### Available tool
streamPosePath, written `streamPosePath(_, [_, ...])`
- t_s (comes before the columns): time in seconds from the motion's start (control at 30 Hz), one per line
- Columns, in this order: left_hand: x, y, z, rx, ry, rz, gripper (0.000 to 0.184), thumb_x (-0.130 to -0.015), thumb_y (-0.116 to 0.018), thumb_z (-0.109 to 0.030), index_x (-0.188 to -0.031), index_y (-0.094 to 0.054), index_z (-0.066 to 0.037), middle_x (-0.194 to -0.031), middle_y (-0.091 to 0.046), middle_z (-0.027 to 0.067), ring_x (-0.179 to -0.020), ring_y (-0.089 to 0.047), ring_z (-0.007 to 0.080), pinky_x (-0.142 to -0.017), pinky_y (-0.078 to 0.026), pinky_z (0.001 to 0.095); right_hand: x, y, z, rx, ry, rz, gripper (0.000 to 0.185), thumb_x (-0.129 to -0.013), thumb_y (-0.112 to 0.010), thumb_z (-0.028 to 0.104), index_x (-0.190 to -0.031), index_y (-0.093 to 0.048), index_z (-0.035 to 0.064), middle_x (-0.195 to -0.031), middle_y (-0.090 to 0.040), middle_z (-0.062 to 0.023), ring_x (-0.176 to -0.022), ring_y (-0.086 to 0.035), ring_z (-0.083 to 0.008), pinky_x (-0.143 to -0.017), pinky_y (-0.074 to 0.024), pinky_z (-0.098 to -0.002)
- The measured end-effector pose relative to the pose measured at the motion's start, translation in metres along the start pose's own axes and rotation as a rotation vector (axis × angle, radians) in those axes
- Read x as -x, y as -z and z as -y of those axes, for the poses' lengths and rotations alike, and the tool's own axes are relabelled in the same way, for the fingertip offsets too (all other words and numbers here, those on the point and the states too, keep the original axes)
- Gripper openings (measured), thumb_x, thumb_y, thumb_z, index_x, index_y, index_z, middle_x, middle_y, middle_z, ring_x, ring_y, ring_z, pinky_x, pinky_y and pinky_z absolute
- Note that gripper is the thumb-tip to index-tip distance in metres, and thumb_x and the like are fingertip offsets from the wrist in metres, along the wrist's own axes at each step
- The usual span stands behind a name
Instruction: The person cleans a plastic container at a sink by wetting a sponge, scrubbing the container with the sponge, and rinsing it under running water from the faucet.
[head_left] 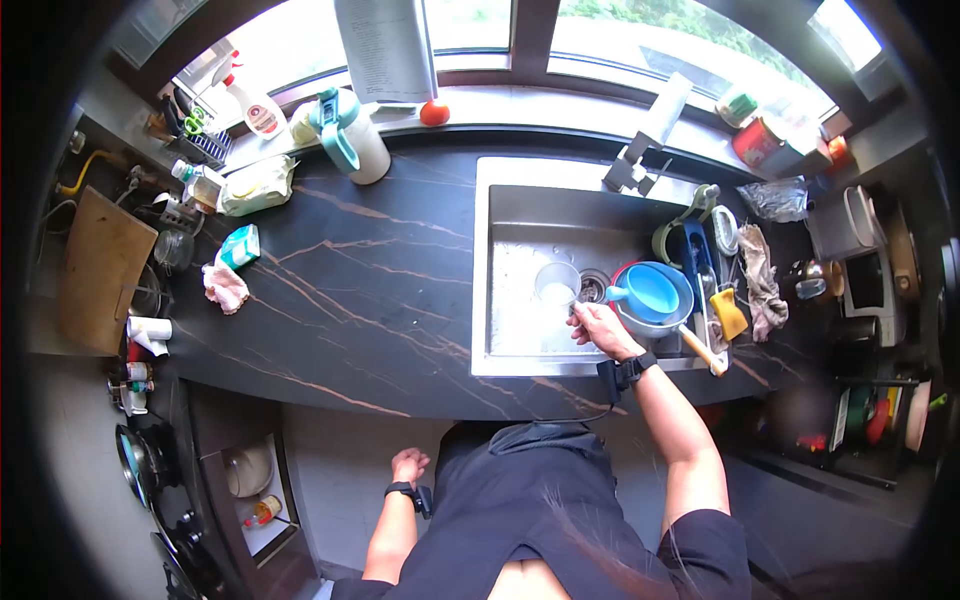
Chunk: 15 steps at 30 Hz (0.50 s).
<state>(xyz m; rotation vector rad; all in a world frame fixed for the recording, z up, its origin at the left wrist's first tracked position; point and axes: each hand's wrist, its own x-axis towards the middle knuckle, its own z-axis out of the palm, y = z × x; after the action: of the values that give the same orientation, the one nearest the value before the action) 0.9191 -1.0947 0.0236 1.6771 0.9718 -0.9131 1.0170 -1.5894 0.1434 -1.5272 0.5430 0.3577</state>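
While your right hand [597,328] is pinched on the clear cup [556,284] in the sink [482,320], your left hand [410,466] hangs loosely curled below the tabletop [350,320]. The pot [662,323], holding a blue scoop [650,290], crowds your right; a sponge [728,314] lies beyond.

Printed sheet [385,50], labels [265,119] — nothing legible

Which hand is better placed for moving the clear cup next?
The right hand, probably: it appears to hold the clear cup over the sink. The left hand is in front of the counter, farther away.
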Motion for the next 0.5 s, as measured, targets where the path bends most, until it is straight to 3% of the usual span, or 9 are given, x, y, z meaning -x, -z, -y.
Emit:
streamPosePath(0.33, [0.054,-0.052,0.06,-0.109,-0.018,-0.001,0.025,-0.09,-0.056,-0.018,-0.108,-0.058,0.0,-0.089,-0.067,0.0085,-0.073,-0.065,0.0126,-0.051,-0.044,0.0219,-0.082,0.053,-0.075,0.149,-0.145,-0.025,0.031,-0.095,-0.047,0.029,-0.087,-0.057,0.0015,-0.081,-0.06,-0.0065,-0.067,-0.061,-0.0156,-0.056,-0.0518,-0.0291])
streamPosePath(0.5, [0.087,-0.06,0.068,-0.117,0.051,-0.067,0.027,-0.091,-0.055,-0.02,-0.109,-0.058,-0.001,-0.09,-0.067,0.0077,-0.075,-0.065,0.0127,-0.055,-0.045,0.0228,-0.108,0.053,-0.087,-0.066,-0.227,-0.054,0.03,-0.095,-0.047,0.03,-0.088,-0.057,0.0028,-0.081,-0.059,-0.0054,-0.068,-0.059,-0.0147,-0.054,-0.0497,-0.0285])
